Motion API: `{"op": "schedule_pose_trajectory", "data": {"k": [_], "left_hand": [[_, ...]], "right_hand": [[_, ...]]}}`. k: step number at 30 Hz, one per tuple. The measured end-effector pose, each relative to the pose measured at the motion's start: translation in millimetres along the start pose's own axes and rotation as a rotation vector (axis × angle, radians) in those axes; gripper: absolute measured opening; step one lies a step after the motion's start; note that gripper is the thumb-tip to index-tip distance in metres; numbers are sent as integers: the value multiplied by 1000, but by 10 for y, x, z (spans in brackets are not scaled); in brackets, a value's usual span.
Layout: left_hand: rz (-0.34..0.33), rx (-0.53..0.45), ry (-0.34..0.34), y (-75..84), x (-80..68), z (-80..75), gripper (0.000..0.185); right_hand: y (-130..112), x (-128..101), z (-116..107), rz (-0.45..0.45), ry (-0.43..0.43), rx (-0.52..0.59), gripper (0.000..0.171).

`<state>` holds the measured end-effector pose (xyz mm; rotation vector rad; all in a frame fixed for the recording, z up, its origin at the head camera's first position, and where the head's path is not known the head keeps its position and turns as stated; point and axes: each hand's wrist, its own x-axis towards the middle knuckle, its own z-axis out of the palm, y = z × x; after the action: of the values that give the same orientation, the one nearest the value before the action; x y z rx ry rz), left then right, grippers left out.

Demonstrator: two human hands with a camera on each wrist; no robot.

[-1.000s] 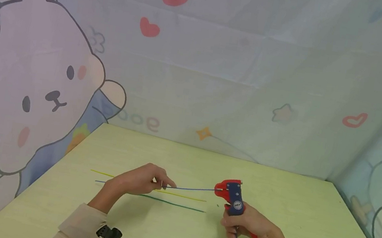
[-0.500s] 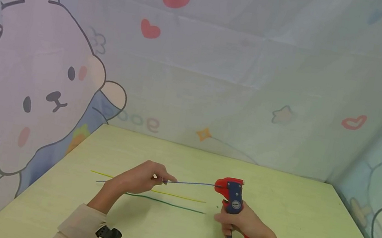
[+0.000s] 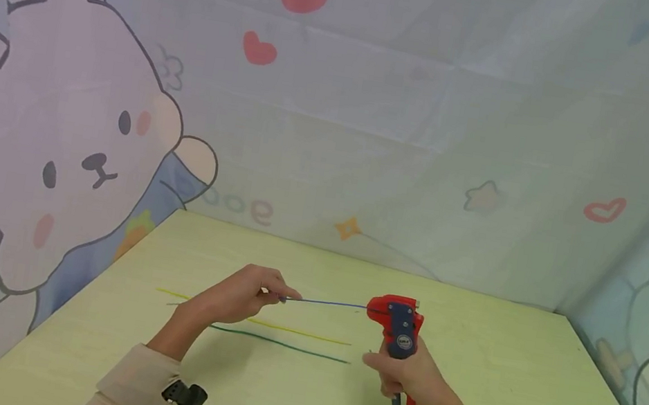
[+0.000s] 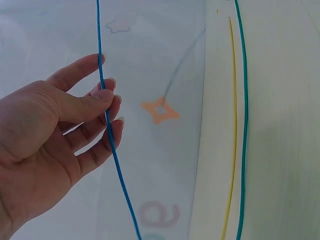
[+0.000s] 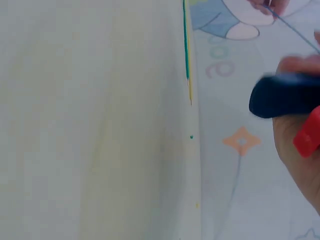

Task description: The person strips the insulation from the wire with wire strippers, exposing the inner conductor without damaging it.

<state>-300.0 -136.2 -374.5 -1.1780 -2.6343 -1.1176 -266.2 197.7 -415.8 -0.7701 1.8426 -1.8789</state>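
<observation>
My left hand [image 3: 248, 295] pinches a blue wire [image 4: 116, 155] between thumb and fingers, as the left wrist view shows closely. From there the wire runs almost level to the red nose of a wire stripper [image 3: 401, 329], and its end sits in the tool's mouth. The tool has a red and dark blue body, held upright above the table. My right hand [image 3: 408, 376] grips its handles, which are squeezed near each other. In the right wrist view only the blurred dark handle [image 5: 285, 95] and red handle [image 5: 308, 134] ends show.
Below the hands, a yellow wire [image 3: 305, 333] and a green wire [image 3: 284, 344] lie side by side on the pale table [image 3: 509, 398]. In the right wrist view, a small green scrap [image 5: 191, 137] lies beyond their ends. A printed cloth [image 3: 348, 129] hangs behind.
Both hands have risen slightly with the wire and stripper. The stripper's handles have come closer together under my right hand's squeeze. The loose yellow and green wires stay put.
</observation>
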Motion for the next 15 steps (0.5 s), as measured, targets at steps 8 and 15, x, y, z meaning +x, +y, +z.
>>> {"op": "schedule_pose_trajectory", "data": {"k": [8,15], "left_hand": [[-13,-15,-12,18,3,-6,40],[-18,4,-35,15,-7,-16,40]], "right_hand": [[-32,-28,-87,7,-68,24,14],[-42,-75,-210,-28,-159,24,8]]}}
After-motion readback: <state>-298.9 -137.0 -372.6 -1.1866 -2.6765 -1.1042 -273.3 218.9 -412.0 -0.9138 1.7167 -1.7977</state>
